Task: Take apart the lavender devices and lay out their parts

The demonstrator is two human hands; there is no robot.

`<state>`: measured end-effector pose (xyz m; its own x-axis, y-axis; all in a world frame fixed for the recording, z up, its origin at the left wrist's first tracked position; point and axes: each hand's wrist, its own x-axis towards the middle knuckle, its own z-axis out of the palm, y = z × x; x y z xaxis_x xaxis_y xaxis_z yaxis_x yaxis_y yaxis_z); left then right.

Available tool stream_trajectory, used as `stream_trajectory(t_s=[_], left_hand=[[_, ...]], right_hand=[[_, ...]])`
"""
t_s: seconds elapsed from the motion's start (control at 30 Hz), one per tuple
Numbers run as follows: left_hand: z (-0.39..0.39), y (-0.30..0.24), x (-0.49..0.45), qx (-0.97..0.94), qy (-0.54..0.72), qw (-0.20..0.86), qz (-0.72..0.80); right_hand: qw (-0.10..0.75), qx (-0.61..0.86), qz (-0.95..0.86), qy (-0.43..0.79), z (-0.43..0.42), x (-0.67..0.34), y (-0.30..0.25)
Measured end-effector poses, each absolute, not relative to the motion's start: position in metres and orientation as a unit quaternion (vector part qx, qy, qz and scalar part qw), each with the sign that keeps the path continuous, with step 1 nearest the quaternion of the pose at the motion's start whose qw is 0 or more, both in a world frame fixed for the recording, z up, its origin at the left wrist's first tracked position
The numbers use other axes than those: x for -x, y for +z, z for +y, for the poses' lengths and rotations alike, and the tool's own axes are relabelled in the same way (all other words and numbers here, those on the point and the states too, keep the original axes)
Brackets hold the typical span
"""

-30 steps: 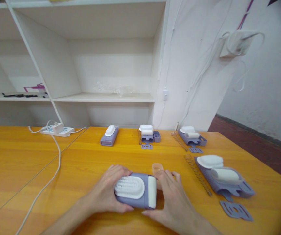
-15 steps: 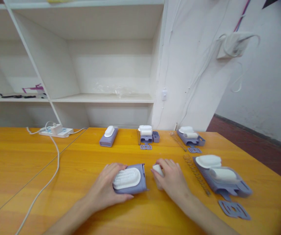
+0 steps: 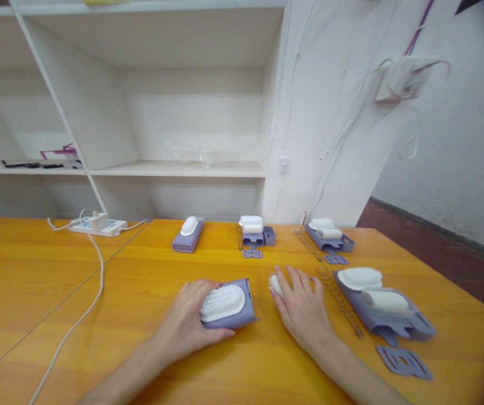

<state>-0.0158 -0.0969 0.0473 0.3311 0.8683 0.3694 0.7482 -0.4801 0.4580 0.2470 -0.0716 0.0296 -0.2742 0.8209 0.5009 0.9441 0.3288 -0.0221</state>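
My left hand (image 3: 185, 323) is wrapped round a lilac brush case (image 3: 233, 315) whose white bristle pad (image 3: 222, 302) faces up; the case rests on the orange table (image 3: 98, 292). To its right, my right hand (image 3: 304, 309) lies over a small white roller piece (image 3: 275, 284), fingers curled on it, only the piece's left end showing. The two hands are a short gap apart.
An unassembled lilac set (image 3: 383, 309) with white parts, a coiled spring (image 3: 338, 298) and a flat lilac plate (image 3: 404, 361) lies at right. Three more sets (image 3: 188, 234) (image 3: 253, 232) (image 3: 329, 233) line the far edge. A power strip (image 3: 94, 226) and its cable (image 3: 94, 281) are at left, before white shelves.
The white roller came off the case's right end. My right hand carried it rightward and away from me; the case shifted slightly farther off in my left hand.
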Motion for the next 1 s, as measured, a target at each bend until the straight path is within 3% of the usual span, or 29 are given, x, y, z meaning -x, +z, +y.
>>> stream_trajectory(t_s=[0.23, 0.47, 0.6, 0.8, 1.0], left_hand=[[-0.101, 0.043, -0.001, -0.814, 0.331, 0.081, 0.471], [-0.085, 0.038, 0.013, -0.87, 0.366, 0.073, 0.321], [-0.075, 0.042, 0.015, -0.878, 0.333, 0.086, 0.332], [-0.085, 0.041, -0.005, -0.812, 0.301, 0.135, 0.482], [-0.081, 0.041, -0.011, -0.809, 0.276, 0.166, 0.492]], right_hand=[[0.319, 0.424, -0.842, 0.101, -0.103, -0.221, 0.039], [0.456, 0.489, -0.632, 0.392, -0.112, -0.208, 0.03], [0.455, 0.479, -0.494, 0.566, -0.107, -0.208, 0.029], [0.51, 0.456, -0.329, 0.651, -0.115, -0.198, 0.022], [0.456, 0.416, -0.389, 0.684, -0.124, -0.199, 0.02]])
